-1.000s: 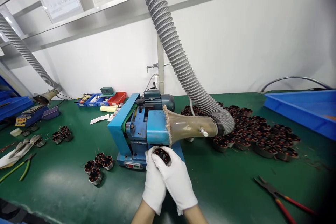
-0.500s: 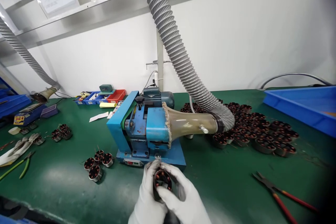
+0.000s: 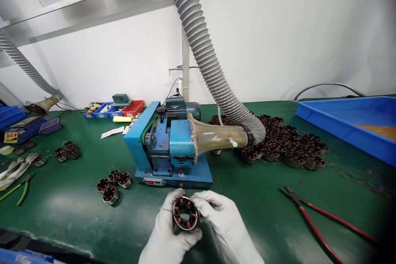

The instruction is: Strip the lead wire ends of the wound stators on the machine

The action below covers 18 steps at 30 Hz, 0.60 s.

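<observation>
A round motor stator (image 3: 180, 221) with copper windings and a metal rim is held in my white-gloved left hand (image 3: 165, 233), fingers curled round its left side and underside. Its open face is turned up toward me. My gloved right hand (image 3: 227, 222) meets the stator's right edge with fingers and thumb pinched together. What lies in that pinch is largely hidden. Just beyond both hands stands a blue belt-driven machine (image 3: 185, 142), its tan funnel (image 3: 216, 136) joined to a grey suction hose (image 3: 207, 53).
Several stators (image 3: 110, 194) cluster left of the machine, with another group (image 3: 67, 151) farther left. Many more stators (image 3: 293, 159) crowd the right, before a blue tray (image 3: 343, 119). Red-handled pliers (image 3: 315, 227) lie at front right; green-handled pliers (image 3: 24, 192) lie at left.
My right thumb has come out of the stator's opening, and that hand has shifted to its right edge. The stator now shows its face more fully. The camera view has shifted slightly.
</observation>
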Available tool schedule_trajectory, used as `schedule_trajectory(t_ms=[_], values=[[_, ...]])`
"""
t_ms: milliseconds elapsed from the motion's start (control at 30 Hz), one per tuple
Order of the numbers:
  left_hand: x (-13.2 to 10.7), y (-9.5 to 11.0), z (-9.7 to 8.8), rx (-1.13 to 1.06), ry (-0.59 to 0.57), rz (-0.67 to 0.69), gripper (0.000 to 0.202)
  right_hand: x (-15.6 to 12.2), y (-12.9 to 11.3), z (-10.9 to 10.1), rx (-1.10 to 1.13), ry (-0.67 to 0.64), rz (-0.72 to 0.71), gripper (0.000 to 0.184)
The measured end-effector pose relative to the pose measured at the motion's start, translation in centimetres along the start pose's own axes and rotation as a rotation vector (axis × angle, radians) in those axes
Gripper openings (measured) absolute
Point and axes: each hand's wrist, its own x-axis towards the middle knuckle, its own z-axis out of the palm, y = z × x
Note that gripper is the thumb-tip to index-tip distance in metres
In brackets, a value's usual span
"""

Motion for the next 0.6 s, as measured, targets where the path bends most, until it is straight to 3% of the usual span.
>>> schedule_trajectory(t_ms=[200, 333, 433, 600], values=[[-0.3, -1.0, 0.0, 0.282, 0.072, 0.269, 0.058, 0.3, -0.8, -0.7, 0.422, -0.044, 0.044, 0.025], [-0.2, -0.5, 0.1, 0.377, -0.060, 0.527, 0.060, -0.1, -0.8, 0.2, 0.070, -0.099, -0.048, 0.027], [0.0, -0.2, 0.2, 0.452, -0.153, 0.680, 0.056, 0.2, -1.1, 0.9, -0.146, -0.046, -0.149, 0.023], [0.3, -1.0, 0.1, 0.517, -0.041, 0.743, 0.050, 2.0, -1.6, -0.1, 0.198, 0.064, -0.107, 0.026]])
